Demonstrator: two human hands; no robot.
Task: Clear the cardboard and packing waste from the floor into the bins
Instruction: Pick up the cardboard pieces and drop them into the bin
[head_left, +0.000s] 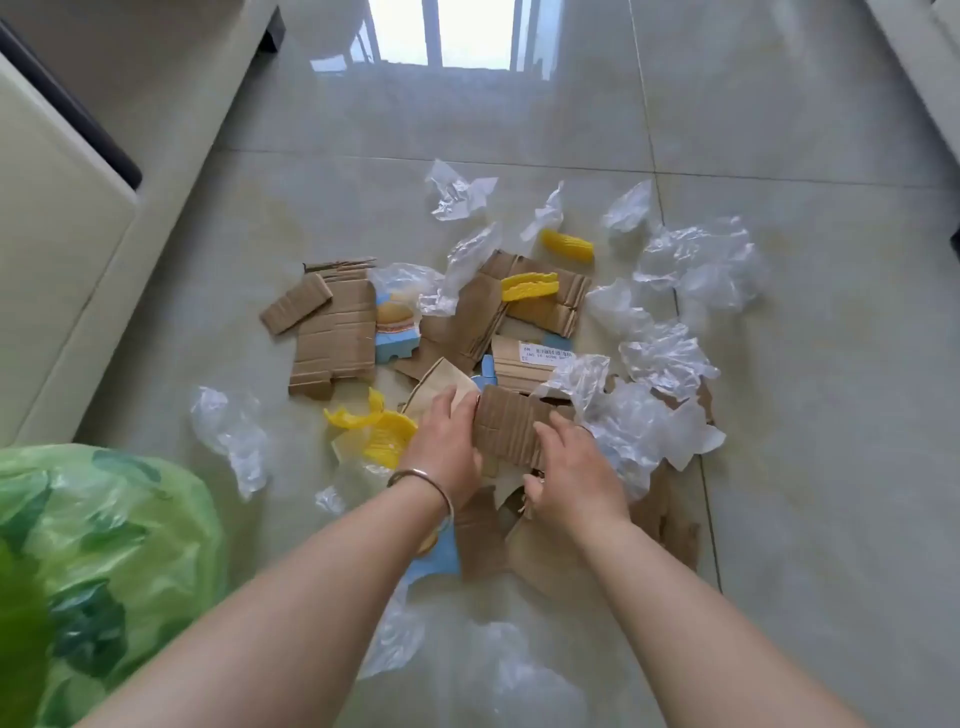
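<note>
Torn brown cardboard and crumpled clear plastic lie scattered over the tiled floor. My left hand (448, 441) and my right hand (569, 473) both grip one corrugated cardboard piece (511, 426) at the pile's near side, left hand on its left edge, right hand on its lower right. A larger flattened cardboard sheet (332, 332) lies to the left. More cardboard (540, 296) lies behind, and clear plastic wrap (696, 265) spreads to the right. Further cardboard scraps (670, 514) sit under my right wrist.
A bin lined with a green bag (98, 545) stands at the lower left. Yellow plastic pieces (567, 245) and blue printed packaging (396, 332) are mixed in the pile. Pale furniture (57, 218) borders the left side. More clear plastic (498, 670) lies between my forearms.
</note>
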